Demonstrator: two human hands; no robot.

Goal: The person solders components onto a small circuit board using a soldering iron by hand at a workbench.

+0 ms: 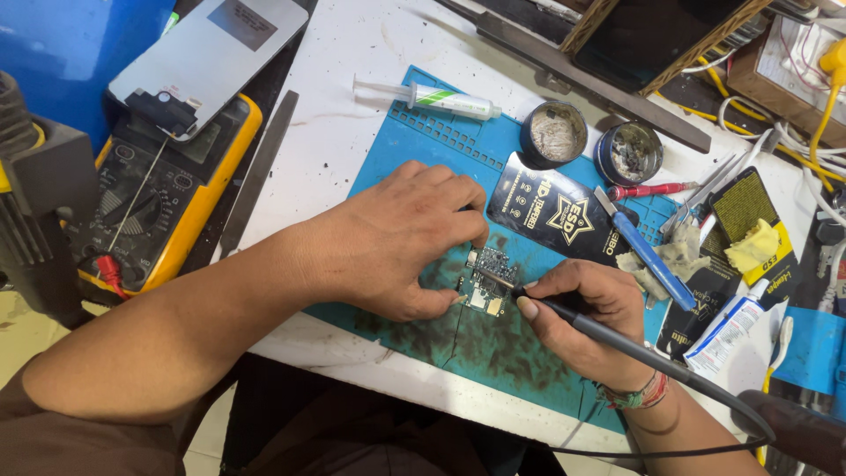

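Two hands work one small circuit board [489, 275], which lies on the blue mat [414, 150] near the front edge of the tabletop [335, 106]. The left hand [401, 238] pins the board from 9 o'clock, fingers curled narrow over its top and left edges. The right hand [582, 308] is closed in a pen grip around a soldering iron [617, 339]; its tip touches, or sits just above, the board's right edge, which of the two cannot be told.

Step in hand, as judged: soldering or reworking a point on the board's right side. The next move calls for a steady tip and firm hold-down by the left hand, so the board does not slide.

Orientation: the board's long axis runs roughly 12 to 6 o'clock, tilted slightly toward 1 o'clock. The iron's long axis runs from 4 o'clock at the cable end to 10 o'clock at the tip.

Near 12 o'clock stand two round tins [553, 134] and a syringe [441, 97]; a multimeter [159, 211] lies at 9 o'clock.
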